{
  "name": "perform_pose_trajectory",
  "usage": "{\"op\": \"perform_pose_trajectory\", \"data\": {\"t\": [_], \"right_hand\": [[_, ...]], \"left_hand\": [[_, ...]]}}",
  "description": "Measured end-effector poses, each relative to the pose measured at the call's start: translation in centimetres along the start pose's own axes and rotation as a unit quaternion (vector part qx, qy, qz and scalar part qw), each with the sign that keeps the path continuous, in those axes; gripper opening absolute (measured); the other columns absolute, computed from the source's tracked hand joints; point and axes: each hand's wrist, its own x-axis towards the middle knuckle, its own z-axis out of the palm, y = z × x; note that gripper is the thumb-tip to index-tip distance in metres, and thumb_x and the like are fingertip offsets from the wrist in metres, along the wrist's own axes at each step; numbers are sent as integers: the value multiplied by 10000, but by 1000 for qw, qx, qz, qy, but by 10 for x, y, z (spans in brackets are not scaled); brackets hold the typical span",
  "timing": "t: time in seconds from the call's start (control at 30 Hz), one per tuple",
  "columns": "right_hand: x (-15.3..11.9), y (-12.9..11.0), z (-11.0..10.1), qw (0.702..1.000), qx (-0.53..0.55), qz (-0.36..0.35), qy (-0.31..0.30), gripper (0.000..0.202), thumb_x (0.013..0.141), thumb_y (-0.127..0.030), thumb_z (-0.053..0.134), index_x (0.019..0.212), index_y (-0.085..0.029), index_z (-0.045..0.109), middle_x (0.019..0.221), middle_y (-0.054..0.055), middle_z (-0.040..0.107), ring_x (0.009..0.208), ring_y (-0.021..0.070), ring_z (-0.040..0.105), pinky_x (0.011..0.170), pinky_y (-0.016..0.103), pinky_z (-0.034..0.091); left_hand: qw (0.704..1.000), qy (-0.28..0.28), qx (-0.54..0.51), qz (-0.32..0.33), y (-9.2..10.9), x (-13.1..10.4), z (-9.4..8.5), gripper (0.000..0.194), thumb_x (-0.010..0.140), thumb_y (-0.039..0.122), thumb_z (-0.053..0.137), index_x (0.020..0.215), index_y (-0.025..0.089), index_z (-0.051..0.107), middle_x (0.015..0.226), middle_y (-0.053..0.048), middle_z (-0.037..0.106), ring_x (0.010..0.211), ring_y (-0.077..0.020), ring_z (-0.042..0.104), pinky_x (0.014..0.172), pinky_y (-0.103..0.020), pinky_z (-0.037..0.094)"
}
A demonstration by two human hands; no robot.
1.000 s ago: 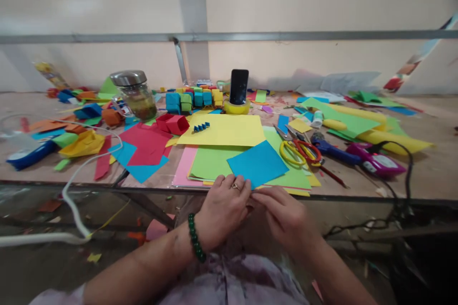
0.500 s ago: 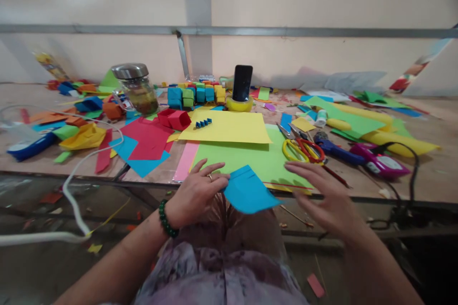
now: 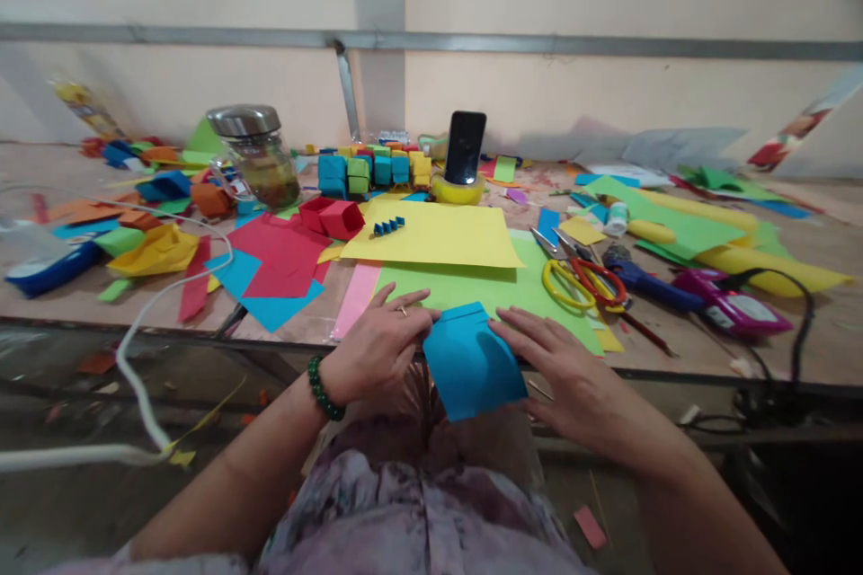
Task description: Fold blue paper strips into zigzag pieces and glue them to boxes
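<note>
A piece of blue paper [image 3: 474,364] with creases near its top edge hangs over the table's front edge, between my two hands. My left hand [image 3: 387,337] pinches its upper left edge; a ring and a green bead bracelet are on that arm. At the paper's right edge, my right hand [image 3: 563,368] has its fingers on top and its thumb below, gripping it. Behind the hands lie a green sheet [image 3: 465,286] and, over it, a yellow sheet [image 3: 438,235]. On the yellow sheet rests a small blue zigzag-folded strip [image 3: 389,226].
Yellow-handled scissors [image 3: 568,285] and red-handled scissors [image 3: 599,281] lie right of the sheets, near a blue glue gun [image 3: 657,289] and a magenta device [image 3: 734,301]. Left are red paper [image 3: 276,256], a red folded box [image 3: 342,220] and a glass jar [image 3: 260,166]. A phone [image 3: 465,146] stands behind.
My right hand has moved left and taken hold of the blue paper's right edge. The paper has turned so its lower edge hangs down more. My left hand still holds it.
</note>
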Motion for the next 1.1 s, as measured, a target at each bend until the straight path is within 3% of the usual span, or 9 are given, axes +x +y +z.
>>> {"op": "perform_pose_trajectory", "data": {"t": [0.1,0.2,0.37,0.5,0.63,0.73,0.9,1.0,1.1], "right_hand": [[0,3,1,1000,-6,-19,-21,906,648,-118,664,1453,-261,275,1497,92,325,1362,293,310,1069,492,355],[-2,5,8,999,-28,-31,-15,893,649,-86,614,1459,-232,269,1498,123,316,1354,323,318,1040,551,364],[0,5,16,994,-38,-59,83,797,626,49,439,1384,-198,421,1427,136,430,1304,304,395,1001,532,414],[10,6,12,989,7,-97,113,599,734,-46,486,1317,-187,501,1340,129,529,1228,283,472,978,483,452],[20,14,10,982,69,-129,121,391,846,-130,462,1191,-248,603,1226,89,620,1130,235,543,922,420,493],[22,18,12,978,87,-142,122,375,827,-186,543,1191,-250,601,1239,95,603,1131,247,532,908,422,485],[22,12,13,975,134,-140,109,284,788,-210,595,1069,-232,636,1215,113,602,1122,257,538,895,403,482],[26,6,7,972,156,-118,132,125,819,-210,579,913,-220,661,1187,108,614,1119,242,547,895,381,485],[36,6,-2,967,162,-86,179,104,831,-218,576,850,-221,679,1175,102,620,1093,234,573,890,376,491]], "left_hand": [[1000,-3,-14,-10,-1,-1,-1,421,778,56,403,1135,226,548,1227,-37,622,1321,-215,398,1104,-496,186],[1000,-13,-14,-3,0,-2,-2,370,807,90,412,1089,254,587,1268,-8,602,1321,-225,396,1093,-514,190],[1000,1,-9,-5,2,-3,0,213,865,257,487,1036,244,613,1240,-27,622,1303,-256,414,1081,-522,215],[1000,11,-3,-3,4,-3,0,202,861,315,516,1026,234,600,1229,-37,627,1293,-267,421,1083,-517,225],[1000,2,-7,-6,4,-4,-1,200,879,200,441,1017,232,582,1252,-15,613,1306,-247,397,1089,-511,217],[1000,13,-10,-2,2,-3,0,225,885,139,401,986,220,584,1255,-11,608,1290,-229,410,1082,-479,243],[995,86,-15,-53,4,4,1,172,902,270,484,968,197,625,1063,-71,658,1036,-221,562,909,-386,414],[994,66,6,-85,8,11,0,220,862,318,553,1017,184,634,948,-81,659,934,-237,585,822,-378,448],[996,39,31,-76,13,18,2,364,840,279,552,1184,157,566,970,-101,661,906,-244,604,788,-366,470]]}}
